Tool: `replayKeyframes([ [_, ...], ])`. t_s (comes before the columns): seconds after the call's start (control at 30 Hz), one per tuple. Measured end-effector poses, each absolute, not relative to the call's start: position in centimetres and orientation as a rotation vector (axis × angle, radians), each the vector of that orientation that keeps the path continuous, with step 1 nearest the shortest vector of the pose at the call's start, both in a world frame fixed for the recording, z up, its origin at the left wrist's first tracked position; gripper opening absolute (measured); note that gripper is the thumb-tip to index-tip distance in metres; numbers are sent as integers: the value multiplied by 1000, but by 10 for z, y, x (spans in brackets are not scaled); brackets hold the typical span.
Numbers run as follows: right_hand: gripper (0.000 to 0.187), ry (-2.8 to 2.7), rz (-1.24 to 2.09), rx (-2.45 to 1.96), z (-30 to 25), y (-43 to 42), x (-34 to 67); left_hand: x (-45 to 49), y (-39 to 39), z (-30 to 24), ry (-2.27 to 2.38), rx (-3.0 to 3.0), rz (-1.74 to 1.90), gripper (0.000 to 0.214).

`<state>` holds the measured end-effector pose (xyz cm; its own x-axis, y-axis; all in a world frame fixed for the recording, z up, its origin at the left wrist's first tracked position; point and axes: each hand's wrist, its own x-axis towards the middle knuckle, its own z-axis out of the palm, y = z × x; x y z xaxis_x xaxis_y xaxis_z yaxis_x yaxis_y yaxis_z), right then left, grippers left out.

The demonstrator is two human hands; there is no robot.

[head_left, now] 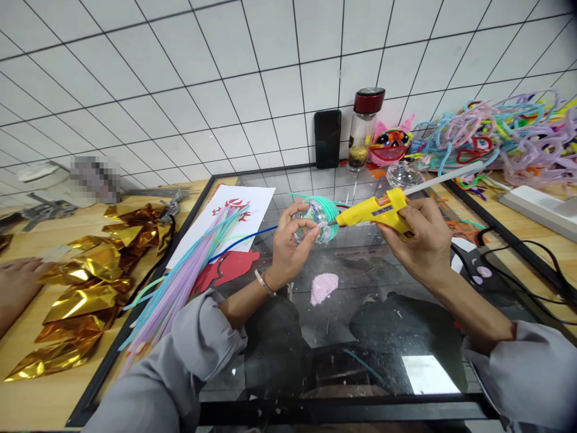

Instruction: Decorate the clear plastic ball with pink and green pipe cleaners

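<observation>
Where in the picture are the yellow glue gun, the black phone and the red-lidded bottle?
Yellow glue gun (375,210): head view, on its body.
Black phone (327,139): head view, middle of its dark face.
Red-lidded bottle (363,127): head view, clear wall below the lid.

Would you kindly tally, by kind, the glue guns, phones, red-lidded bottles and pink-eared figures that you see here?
Glue guns: 1, the yellow glue gun in the right hand
Phones: 1, the black phone
Red-lidded bottles: 1, the clear bottle
Pink-eared figures: 1, the pink figure beside the bottle
Total: 4
</observation>
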<state>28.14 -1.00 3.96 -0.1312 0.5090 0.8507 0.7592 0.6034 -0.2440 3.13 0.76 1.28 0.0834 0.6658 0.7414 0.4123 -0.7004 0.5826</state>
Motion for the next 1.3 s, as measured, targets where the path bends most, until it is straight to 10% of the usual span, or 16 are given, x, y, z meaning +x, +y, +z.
replayKeyframes([
  [1.3, 15, -1802, -315, -1101, 36, -5, 284, 32, 9, 13, 1119, 2146, 1665, 11],
])
